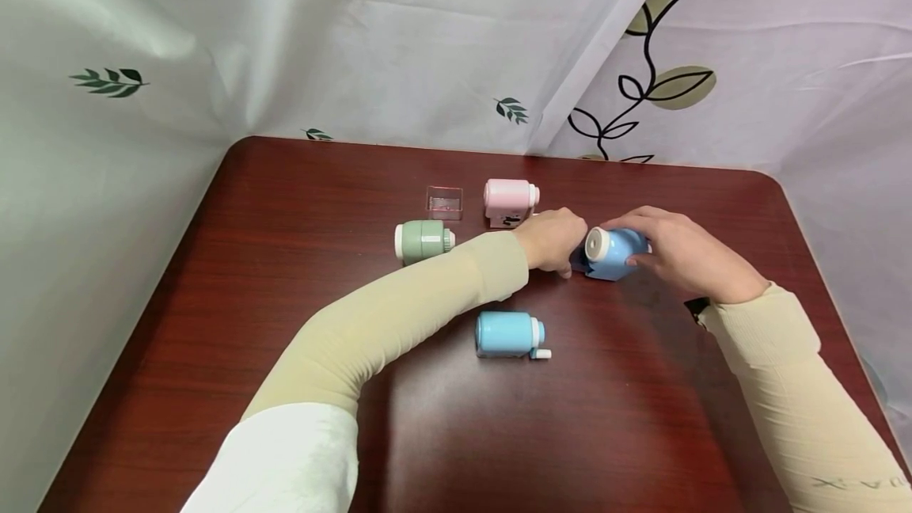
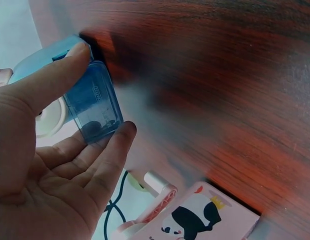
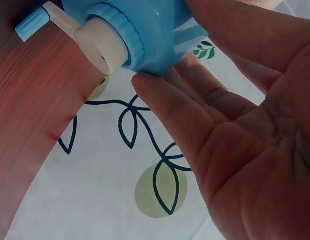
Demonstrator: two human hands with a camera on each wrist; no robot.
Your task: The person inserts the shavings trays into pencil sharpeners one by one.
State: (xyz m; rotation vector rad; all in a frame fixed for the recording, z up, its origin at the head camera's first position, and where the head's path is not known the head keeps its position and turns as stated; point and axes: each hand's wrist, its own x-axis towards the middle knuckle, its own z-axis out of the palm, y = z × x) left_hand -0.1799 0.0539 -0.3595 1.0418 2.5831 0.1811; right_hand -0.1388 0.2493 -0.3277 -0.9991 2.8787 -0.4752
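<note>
My right hand grips a blue crank pencil sharpener, thumb on one side and fingers on the other. In the right wrist view its white crank arm with a blue knob sticks out to the left. My left hand pinches a clear blue shavings drawer between thumb and fingertips. The drawer is right at the sharpener's body, which partly shows behind it in the left wrist view. Near the left hand stands a pink sharpener with a panda picture.
A green sharpener lies left of the left forearm, partly behind the sleeve. Behind it is a clear pinkish drawer. A light blue sharpener lies nearer the front of the dark red table. A patterned white curtain hangs along the back edge.
</note>
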